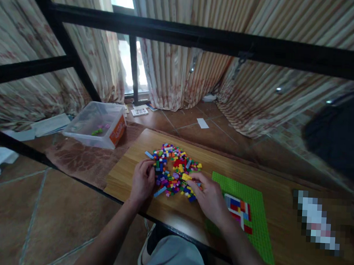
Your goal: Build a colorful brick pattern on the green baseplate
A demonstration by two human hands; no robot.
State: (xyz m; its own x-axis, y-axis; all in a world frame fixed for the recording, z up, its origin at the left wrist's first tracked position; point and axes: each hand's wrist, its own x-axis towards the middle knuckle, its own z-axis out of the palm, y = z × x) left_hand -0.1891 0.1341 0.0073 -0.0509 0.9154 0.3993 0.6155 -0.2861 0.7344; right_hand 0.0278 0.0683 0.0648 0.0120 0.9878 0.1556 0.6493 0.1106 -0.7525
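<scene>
My right hand pinches a yellow toy brick between thumb and fingertips, just over the right side of a loose pile of mixed-colour toy bricks. At the left edge of that pile rests my left hand. Its fingers are curled in, and I cannot make out whether anything is between them. Partly behind my right forearm lies a green baseplate. A patch of red, white, blue and orange bricks is fixed on it.
The bricks and baseplate lie on a wooden table. On the floor beyond its left end stands a clear plastic bin with a few pieces inside. A blurred white object is at the table's right. A black metal rail crosses ahead.
</scene>
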